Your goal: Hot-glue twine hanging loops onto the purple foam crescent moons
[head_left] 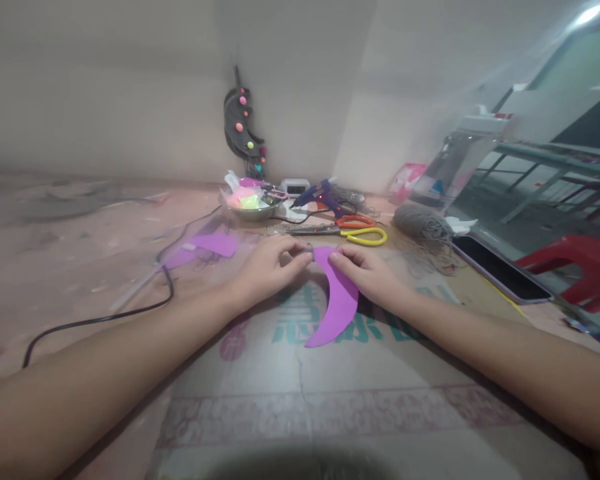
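Observation:
A purple crescent cutout (341, 300), which looks like craft foam, hangs above the printed cardboard (260, 373) with its lower tip pointing down and left. My right hand (365, 267) pinches its upper right edge between thumb and fingers. At its top left end, my left hand (280, 263) is closed in a pinch on a bit of grey yarn (309, 249) against the crescent. How the yarn is fixed there is hidden by the fingertips. Just beyond my hands lie scissors (363, 235) with yellow and orange handles.
A glue gun (325, 198) and a metal bowl (253, 212) of craft bits stand by the wall. Grey yarn (420, 225) and a phone (503, 267) lie right. Left are purple pieces (215, 245) and a black cable (100, 322). A decorated dark crescent (240, 127) is against the wall.

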Demonstrator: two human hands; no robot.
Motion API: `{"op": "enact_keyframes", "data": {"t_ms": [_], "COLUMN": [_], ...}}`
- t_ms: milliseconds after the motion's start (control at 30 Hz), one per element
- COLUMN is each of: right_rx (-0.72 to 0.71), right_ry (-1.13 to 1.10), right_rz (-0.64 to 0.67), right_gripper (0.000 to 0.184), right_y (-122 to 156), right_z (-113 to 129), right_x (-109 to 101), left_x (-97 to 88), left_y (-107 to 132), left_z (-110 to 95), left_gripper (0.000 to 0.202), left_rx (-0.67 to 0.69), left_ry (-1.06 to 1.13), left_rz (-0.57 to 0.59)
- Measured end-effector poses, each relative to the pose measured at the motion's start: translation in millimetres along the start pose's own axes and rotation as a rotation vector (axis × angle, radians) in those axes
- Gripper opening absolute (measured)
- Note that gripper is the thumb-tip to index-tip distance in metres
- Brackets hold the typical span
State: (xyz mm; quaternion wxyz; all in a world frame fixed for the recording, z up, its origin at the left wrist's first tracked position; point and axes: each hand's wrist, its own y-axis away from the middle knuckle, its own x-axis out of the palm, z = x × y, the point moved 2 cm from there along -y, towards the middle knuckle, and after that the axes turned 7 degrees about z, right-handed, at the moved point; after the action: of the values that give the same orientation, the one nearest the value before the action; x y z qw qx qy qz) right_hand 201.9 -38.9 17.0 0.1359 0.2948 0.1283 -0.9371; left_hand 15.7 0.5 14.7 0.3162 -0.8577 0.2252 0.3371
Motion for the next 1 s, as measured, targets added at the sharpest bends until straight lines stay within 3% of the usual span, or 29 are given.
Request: {"op": "enact_keyframes", "data": {"t_ms": [133, 233, 367, 500, 833, 933, 1000], "right_rx": [-0.016, -0.059, -0.304, -0.433, -0.474, -0.4, -0.279], "right_ry": [0.03, 0.026, 0.301, 0.487, 0.444, 0.342, 0.259], "right_rz": [0.002, -0.088, -0.226, -0.167, -0.06, -0.163, -0.235], "right_gripper": [0.032, 0.02, 0.029, 0.024, 0.014, 0.007, 0.016], "right_y": [0, 0, 3, 4, 8, 7, 5], "right_z": [-2, -4, -1, 1, 5, 6, 3], "right_x": [1, -2, -7, -4, -2, -4, -6], "left_x": [-0.7, -1.6, -1.2, 0.3, 0.4, 0.7, 1.6], "left_y": [0, -1, -2, -2, -3, -3, -2], "left_z": [-3, -6, -4, 0, 1, 1, 2], "left_gripper": [0.024, 0.029, 0.027, 0.027, 0.029, 0.028, 0.029], "left_rx": [-0.02, -0.049, -0.133, -0.156, -0.209, -0.221, -0.217], "left_ry": [-0.014, 0.067, 0.213, 0.267, 0.369, 0.379, 0.386], "left_rz": [0.033, 0.09, 0.133, 0.151, 0.184, 0.164, 0.16]}}
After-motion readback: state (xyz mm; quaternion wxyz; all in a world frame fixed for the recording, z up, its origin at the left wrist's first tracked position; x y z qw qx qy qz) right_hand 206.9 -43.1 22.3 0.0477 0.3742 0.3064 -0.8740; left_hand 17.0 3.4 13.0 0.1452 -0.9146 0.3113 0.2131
